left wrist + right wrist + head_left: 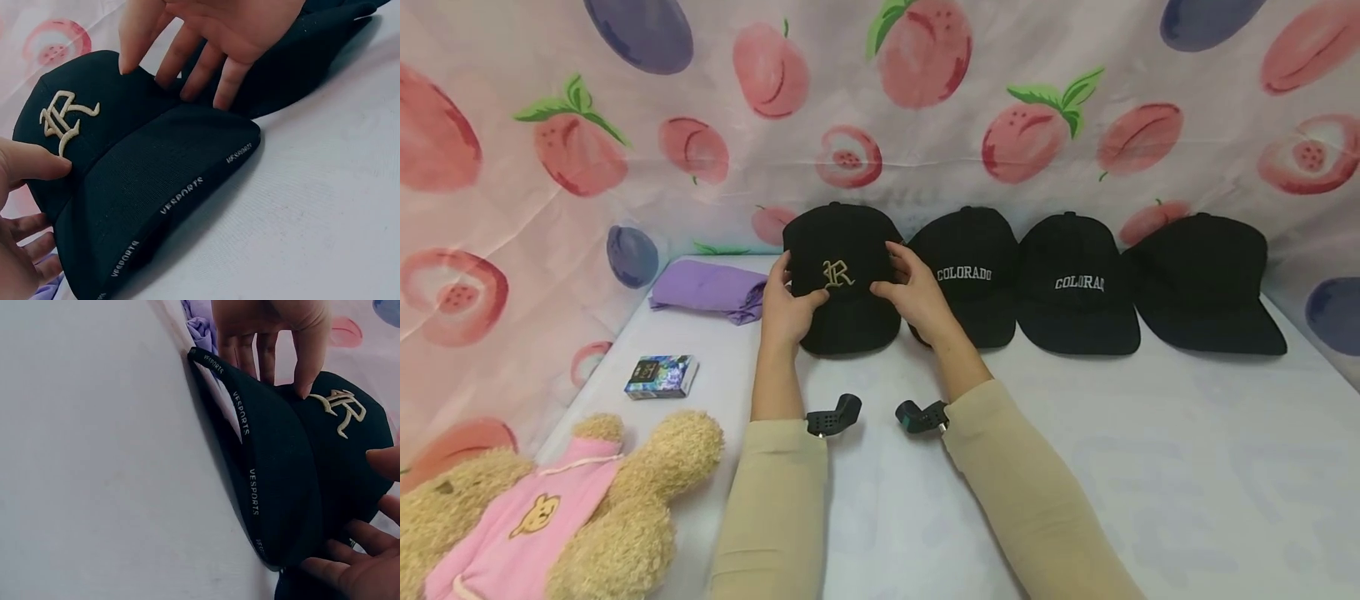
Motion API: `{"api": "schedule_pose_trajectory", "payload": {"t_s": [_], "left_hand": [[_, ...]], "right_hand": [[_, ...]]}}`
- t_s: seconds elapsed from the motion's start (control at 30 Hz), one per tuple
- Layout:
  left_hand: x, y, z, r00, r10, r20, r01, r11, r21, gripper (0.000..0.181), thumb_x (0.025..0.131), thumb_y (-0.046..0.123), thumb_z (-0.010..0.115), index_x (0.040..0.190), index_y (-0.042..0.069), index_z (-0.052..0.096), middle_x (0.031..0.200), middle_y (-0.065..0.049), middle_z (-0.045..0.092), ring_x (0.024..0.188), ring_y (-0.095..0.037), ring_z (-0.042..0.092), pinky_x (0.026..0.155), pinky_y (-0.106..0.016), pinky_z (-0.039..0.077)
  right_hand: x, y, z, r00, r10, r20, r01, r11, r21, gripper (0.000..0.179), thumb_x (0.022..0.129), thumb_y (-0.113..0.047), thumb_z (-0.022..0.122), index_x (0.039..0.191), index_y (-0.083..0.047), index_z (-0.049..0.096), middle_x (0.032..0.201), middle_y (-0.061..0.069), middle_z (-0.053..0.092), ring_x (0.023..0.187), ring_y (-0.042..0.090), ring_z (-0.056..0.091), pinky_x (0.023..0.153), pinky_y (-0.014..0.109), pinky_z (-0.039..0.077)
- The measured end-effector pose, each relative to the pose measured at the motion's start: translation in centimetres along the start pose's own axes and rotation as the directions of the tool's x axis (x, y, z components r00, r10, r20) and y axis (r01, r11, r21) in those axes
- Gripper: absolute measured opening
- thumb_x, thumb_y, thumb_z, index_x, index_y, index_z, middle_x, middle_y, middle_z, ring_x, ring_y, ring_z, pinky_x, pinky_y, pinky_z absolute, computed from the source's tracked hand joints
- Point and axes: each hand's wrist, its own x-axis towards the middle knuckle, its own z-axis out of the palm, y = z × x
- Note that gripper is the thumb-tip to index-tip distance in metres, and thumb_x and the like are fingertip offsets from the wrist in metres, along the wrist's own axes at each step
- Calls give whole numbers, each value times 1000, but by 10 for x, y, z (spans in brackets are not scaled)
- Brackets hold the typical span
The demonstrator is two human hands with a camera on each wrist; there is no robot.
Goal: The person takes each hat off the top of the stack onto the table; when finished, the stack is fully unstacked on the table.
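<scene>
A black cap with a gold R [842, 279] stands at the left end of a row of caps, its brim toward me. My left hand [785, 310] grips its left side, thumb on the front near the letter and fingers around the edge. On the right side, my right hand [925, 296] touches the same cap with spread, mostly straight fingers; its thumb [129, 53] points down over the crown. White VESPORTS lettering runs along the brim edge [250, 456]. Beside it stands a black COLORADO cap [966, 304], partly behind my right hand.
Farther right are a second COLORADO cap [1078, 321] and a plain-looking black cap [1206, 283]. A folded purple cloth [707, 289] lies left of my left hand. Nearer are a small blue patterned box [661, 377] and a teddy bear [625, 542] in pink. A fruit-print curtain [925, 142] backs the white table [1150, 467].
</scene>
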Motion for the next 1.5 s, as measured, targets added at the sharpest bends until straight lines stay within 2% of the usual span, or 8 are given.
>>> {"api": "schedule_pose_trajectory", "payload": {"t_s": [0.13, 0.37, 0.63, 0.97, 1.2, 1.3, 1.5], "left_hand": [[5, -2, 3, 1000, 0, 10, 0, 1000, -17, 87, 88, 2, 72, 163, 20, 32, 162, -19, 36, 145, -35, 40, 121, -48, 36], [9, -6, 8, 998, -38, 58, 40, 999, -31, 85, 92, 5, 71, 164, 24, 31, 165, -17, 32, 149, -33, 37, 122, -47, 35], [6, -7, 5, 999, -46, 23, 47, 997, -59, 82, 92, 5, 70, 163, 21, 33, 164, -18, 34, 148, -33, 37, 122, -48, 35], [7, -7, 9, 999, -48, 13, 49, 998, -48, 81, 92, 7, 70, 163, 23, 33, 164, -17, 35, 148, -33, 37, 121, -49, 36], [6, -9, 5, 995, -98, 7, 99, 991, -95, 79, 95, 6, 68, 163, 23, 33, 166, -14, 33, 151, -32, 32, 124, -48, 32], [6, -9, 6, 995, -96, 15, 97, 990, -103, 78, 95, 6, 68, 163, 22, 34, 166, -15, 33, 152, -33, 31, 124, -48, 32], [3, -5, 6, 997, -74, -8, 73, 992, -107, 72, 96, 7, 64, 161, 19, 37, 163, -17, 35, 150, -35, 31, 123, -50, 31]], "right_hand": [[2, 2, -2, 1000, 6, 4, -6, 1000, -3, 74, 97, -14, 69, 162, -24, 35, 167, 11, 35, 154, 30, 35, 121, 47, 38], [3, 10, -6, 1000, 25, 6, -25, 999, -23, 77, 98, -15, 67, 164, -23, 29, 169, 10, 30, 156, 29, 31, 123, 46, 34], [2, 17, -7, 999, -21, 46, 21, 1000, 16, 77, 96, -13, 66, 164, -22, 30, 170, 8, 29, 157, 27, 28, 125, 44, 31], [3, 20, -10, 998, -40, 46, 38, 998, 51, 75, 97, -6, 63, 163, -20, 31, 169, 11, 30, 157, 27, 28, 126, 42, 28], [1, 20, -7, 997, -34, 64, 32, 999, 27, 72, 97, -7, 63, 162, -20, 35, 168, 12, 31, 157, 26, 28, 127, 42, 28], [1, 21, -7, 998, -25, 55, 24, 1000, 13, 73, 96, -7, 63, 162, -21, 35, 168, 12, 32, 158, 26, 28, 127, 42, 27], [1, 17, -9, 999, -7, 51, 6, 1000, 15, 72, 98, -8, 62, 162, -21, 34, 167, 12, 34, 157, 26, 28, 125, 46, 30]]}}
